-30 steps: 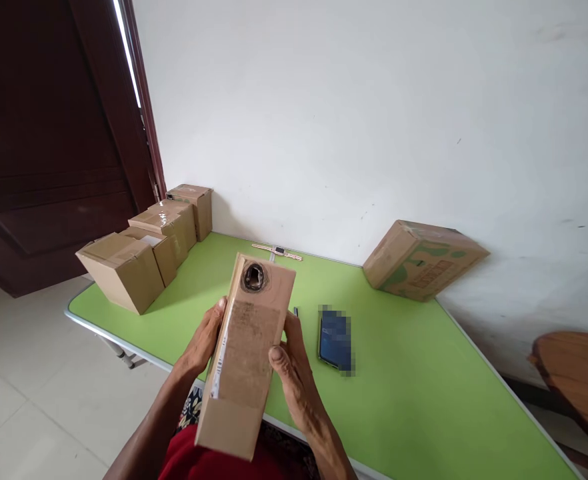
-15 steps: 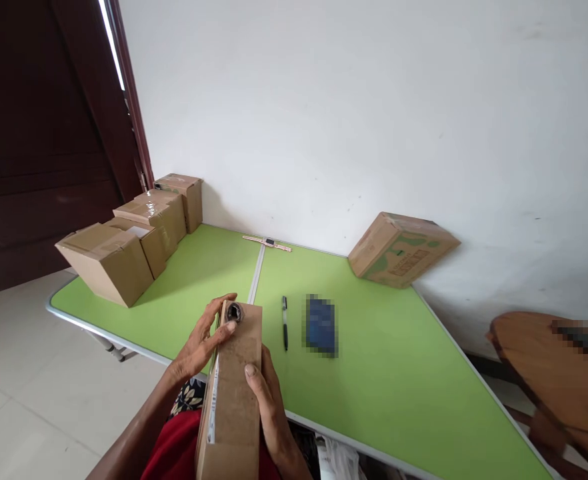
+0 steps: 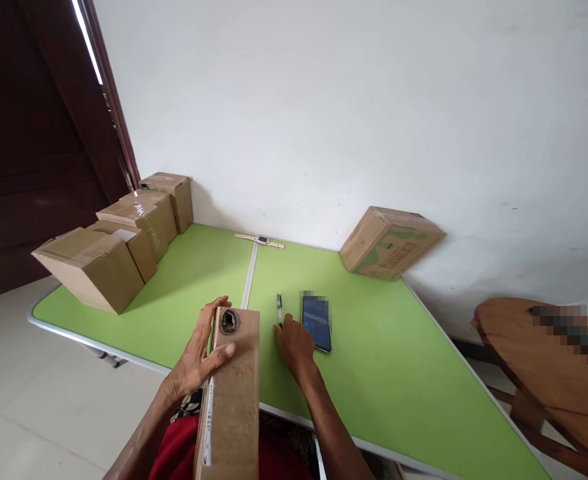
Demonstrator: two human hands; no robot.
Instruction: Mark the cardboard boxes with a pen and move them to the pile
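A narrow cardboard box (image 3: 237, 393) stands tilted at the near table edge, in front of my body, with a dark round hole near its top end. My left hand (image 3: 201, 357) grips its left side, thumb on the upper face and fingers round the far corner. On the green table (image 3: 374, 373), my right hand (image 3: 297, 343) has its fingers closed on a pen (image 3: 279, 303). The pen's lower part is hidden under the hand, while its capped end points toward the wall. Just right of that hand lies a phone (image 3: 317, 323), screen up and partly pixelated.
Several cardboard boxes (image 3: 94, 267) line the table's left side. Another box (image 3: 391, 243) leans against the wall (image 3: 314, 120) at the back right. A wristwatch (image 3: 261, 241) lies by the wall. A wooden stool (image 3: 519, 353) stands at the right, a dark door (image 3: 39, 133) at the left.
My right hand has let go of the cardboard box and moved right and forward onto the pen. My left hand still holds the box. The view has shifted slightly.
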